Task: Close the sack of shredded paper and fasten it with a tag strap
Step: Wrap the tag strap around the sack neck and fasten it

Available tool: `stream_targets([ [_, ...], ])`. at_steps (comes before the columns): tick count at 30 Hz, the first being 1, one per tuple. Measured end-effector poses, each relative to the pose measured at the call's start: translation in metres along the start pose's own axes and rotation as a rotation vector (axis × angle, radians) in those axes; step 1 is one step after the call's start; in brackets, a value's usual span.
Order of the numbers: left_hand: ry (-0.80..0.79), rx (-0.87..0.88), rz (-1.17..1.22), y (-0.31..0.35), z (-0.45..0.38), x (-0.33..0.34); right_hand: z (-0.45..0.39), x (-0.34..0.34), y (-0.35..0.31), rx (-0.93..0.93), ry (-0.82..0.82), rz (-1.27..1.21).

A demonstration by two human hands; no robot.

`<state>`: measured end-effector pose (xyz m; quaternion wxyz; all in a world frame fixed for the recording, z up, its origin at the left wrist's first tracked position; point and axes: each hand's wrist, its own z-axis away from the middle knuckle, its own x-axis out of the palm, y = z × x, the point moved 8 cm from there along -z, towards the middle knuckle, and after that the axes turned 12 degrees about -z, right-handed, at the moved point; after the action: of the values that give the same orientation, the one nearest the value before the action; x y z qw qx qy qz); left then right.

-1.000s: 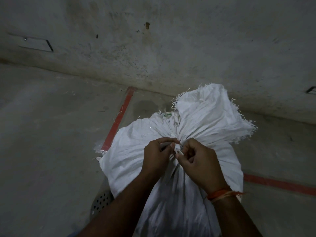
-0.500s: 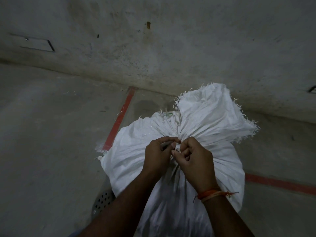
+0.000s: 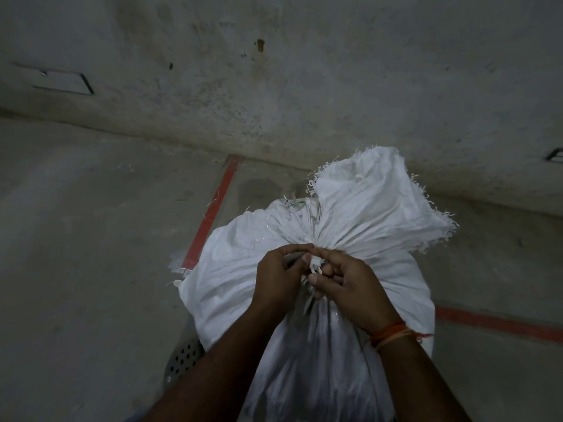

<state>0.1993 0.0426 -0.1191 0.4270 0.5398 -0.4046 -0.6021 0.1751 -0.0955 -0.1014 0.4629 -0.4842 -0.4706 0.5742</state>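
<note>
Working left to right: a red floor line (image 3: pixel 210 213) runs up toward the wall (image 3: pixel 274 86), and just beside it the white sack (image 3: pixel 231 269) stands on the floor, a perforated drain (image 3: pixel 182 359) showing at its lower left. The sack's mouth is already gathered into a tight neck, its frayed top (image 3: pixel 371 202) fanned out behind.

At that neck the left hand (image 3: pixel 278 281) is clenched, pinching one end of the white strap (image 3: pixel 314 264) between thumb and forefinger. The right hand (image 3: pixel 353 289), an orange thread (image 3: pixel 388 333) at its wrist, is curled on the other end, fingertips meeting the left's right at the small white piece between them. Whether the strap already circles the neck fully is hidden by the fingers.

The step in hand looks like threading the tail into the strap's head — fiddly in this dim light. To do it well, I would keep the left hand steady as an anchor against the gathered cloth, feed the tail straight, not skewed, and check that no loose fold sits outside the loop. Then pull snug — slack would likely let the neck spread and shreds spill.
</note>
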Motion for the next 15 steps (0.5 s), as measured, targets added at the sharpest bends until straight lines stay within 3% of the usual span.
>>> stream_targets([
  [7, -0.017, -0.035, 0.018, -0.003, -0.002, 0.003, 0.001, -0.004, 0.006, 0.038, 0.162, -0.11],
  [15, -0.086, -0.077, 0.106, -0.007, -0.002, 0.005, 0.001, -0.003, 0.011, 0.016, 0.197, -0.121],
])
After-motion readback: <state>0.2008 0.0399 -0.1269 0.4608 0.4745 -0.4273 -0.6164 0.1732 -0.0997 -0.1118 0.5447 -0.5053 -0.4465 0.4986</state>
